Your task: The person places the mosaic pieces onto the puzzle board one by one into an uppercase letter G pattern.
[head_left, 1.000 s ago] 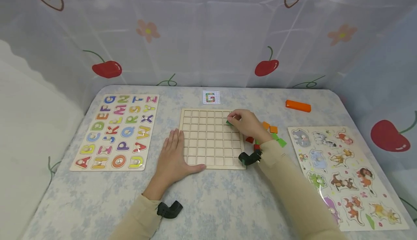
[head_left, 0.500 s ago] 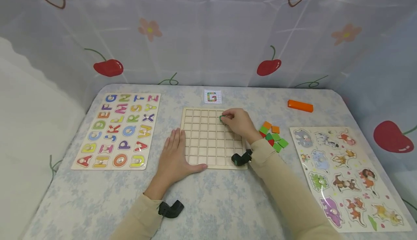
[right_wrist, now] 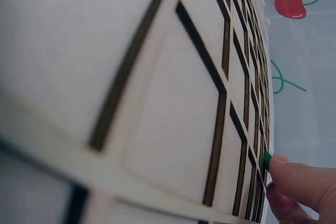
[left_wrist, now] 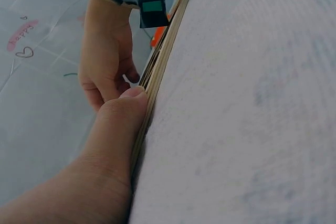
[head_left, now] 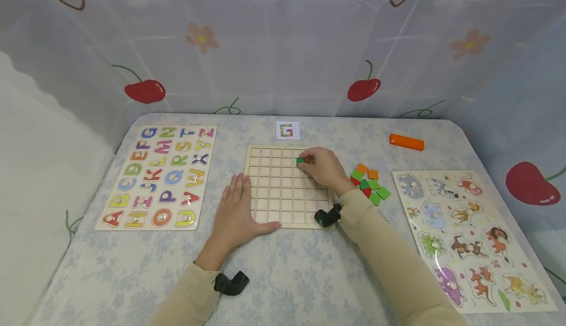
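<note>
A wooden grid board [head_left: 283, 203] lies flat on the table. My right hand [head_left: 308, 162] reaches over its upper right part and pinches a small green square tile [head_left: 300, 161] against a cell in the second row. In the right wrist view the green tile [right_wrist: 266, 160] shows at a fingertip [right_wrist: 302, 182] on the grid board [right_wrist: 173, 129]. My left hand [head_left: 236, 203] lies flat on the table at the board's left side, thumb along its front edge. The left wrist view shows that thumb [left_wrist: 118, 119] against the board's edge [left_wrist: 163, 51].
Several loose green, orange and red tiles [head_left: 369, 183] lie right of the board. A small pattern card [head_left: 287, 131] sits behind it. A letter puzzle [head_left: 160, 176] is at the left, an animal puzzle [head_left: 468, 237] at the right, an orange block [head_left: 406, 142] far right.
My right hand has moved left across the board's top rows with the green tile, which now shows at its fingertips. My left hand has stayed put.
</note>
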`<state>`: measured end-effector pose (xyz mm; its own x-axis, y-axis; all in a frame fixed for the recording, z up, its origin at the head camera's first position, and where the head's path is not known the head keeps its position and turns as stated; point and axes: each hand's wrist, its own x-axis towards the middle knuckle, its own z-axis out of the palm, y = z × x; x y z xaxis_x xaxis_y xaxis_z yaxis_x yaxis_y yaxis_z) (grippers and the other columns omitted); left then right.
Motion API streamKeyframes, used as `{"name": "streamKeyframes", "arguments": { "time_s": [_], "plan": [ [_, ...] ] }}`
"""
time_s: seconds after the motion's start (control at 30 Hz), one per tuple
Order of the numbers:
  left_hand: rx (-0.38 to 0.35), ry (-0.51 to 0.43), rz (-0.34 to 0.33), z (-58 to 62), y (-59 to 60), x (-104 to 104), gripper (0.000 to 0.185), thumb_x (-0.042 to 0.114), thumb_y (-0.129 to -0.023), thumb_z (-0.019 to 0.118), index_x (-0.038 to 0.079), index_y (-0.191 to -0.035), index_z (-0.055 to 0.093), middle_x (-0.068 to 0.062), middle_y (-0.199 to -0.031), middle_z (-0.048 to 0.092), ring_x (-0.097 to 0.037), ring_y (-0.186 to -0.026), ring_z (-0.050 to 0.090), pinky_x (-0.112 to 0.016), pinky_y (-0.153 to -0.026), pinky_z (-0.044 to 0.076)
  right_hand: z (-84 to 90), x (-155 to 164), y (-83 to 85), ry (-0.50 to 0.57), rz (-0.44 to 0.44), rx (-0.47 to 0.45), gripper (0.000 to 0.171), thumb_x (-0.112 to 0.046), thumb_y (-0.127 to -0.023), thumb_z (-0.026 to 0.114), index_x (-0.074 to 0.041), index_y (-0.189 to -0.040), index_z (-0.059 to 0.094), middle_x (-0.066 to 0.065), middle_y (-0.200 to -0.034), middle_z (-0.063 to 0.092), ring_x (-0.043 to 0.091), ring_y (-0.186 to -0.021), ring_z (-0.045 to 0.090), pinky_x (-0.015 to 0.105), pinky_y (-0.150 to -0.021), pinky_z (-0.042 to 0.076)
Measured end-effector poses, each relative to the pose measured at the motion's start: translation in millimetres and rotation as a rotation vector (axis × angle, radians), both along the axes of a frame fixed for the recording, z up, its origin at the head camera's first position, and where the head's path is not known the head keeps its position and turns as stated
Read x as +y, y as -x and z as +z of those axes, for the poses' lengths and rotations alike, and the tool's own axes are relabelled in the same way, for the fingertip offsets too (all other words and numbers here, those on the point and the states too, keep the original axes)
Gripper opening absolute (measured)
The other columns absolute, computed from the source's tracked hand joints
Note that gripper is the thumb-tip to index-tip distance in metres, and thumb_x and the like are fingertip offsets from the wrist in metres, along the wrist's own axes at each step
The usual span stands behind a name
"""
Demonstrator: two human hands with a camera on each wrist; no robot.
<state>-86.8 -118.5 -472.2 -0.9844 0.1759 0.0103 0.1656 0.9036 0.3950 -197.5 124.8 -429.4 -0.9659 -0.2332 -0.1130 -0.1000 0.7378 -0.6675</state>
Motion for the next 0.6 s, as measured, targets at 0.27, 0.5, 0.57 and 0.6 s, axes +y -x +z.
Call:
{"name": "streamKeyframes", "arguments": {
  "time_s": [0.27, 0.5, 0.57, 0.6],
  "plan": [
    [0.019, -0.004, 0.001, 0.1, -0.5, -0.4, 0.142, 0.090, -0.062, 0.062, -0.002, -0.158, 0.011, -0.019, -0.167, 0.008, -0.033, -0.156, 0.004, -0.049, -0.127, 0.011, -2.8, -4.6, 1.9, 0.012, 0.016, -0.006, 0.028, -0.023, -0.095, 0.068, -0.014, -0.121, 0.069, 0.005, -0.111, 0.067, 0.021, -0.100, 0.062, 0.037, -0.088, 0.052],
    [0.006, -0.001, 0.003, -1.4, -0.4, 0.8, 0.143, 0.092, -0.061, 0.060, 0.000, -0.158, 0.010, -0.019, -0.167, 0.006, -0.031, -0.156, 0.002, -0.047, -0.127, 0.010, -6.8, -6.3, 2.9, 0.010, 0.026, 0.036, 0.024, -0.022, -0.094, 0.070, -0.011, -0.115, 0.072, 0.007, -0.109, 0.066, 0.024, -0.100, 0.063, 0.038, -0.088, 0.054],
    [0.007, 0.002, 0.003, -1.7, -0.5, 0.7, 0.143, 0.091, -0.061, 0.060, 0.000, -0.158, 0.010, -0.019, -0.167, 0.006, -0.031, -0.156, 0.002, -0.047, -0.127, 0.010, -7.3, -6.6, 2.5, -0.005, 0.033, 0.055, 0.022, -0.021, -0.094, 0.070, -0.011, -0.112, 0.073, 0.007, -0.108, 0.065, 0.024, -0.098, 0.063, 0.038, -0.086, 0.054],
    [0.006, 0.002, 0.004, -1.5, -0.7, 0.5, 0.143, 0.091, -0.061, 0.060, -0.001, -0.158, 0.010, -0.018, -0.167, 0.006, -0.031, -0.156, 0.002, -0.047, -0.127, 0.010, -7.4, -7.0, 2.4, -0.016, 0.037, 0.062, 0.020, -0.021, -0.093, 0.070, -0.011, -0.111, 0.074, 0.007, -0.107, 0.065, 0.024, -0.097, 0.063, 0.038, -0.085, 0.054]
  ]
}}
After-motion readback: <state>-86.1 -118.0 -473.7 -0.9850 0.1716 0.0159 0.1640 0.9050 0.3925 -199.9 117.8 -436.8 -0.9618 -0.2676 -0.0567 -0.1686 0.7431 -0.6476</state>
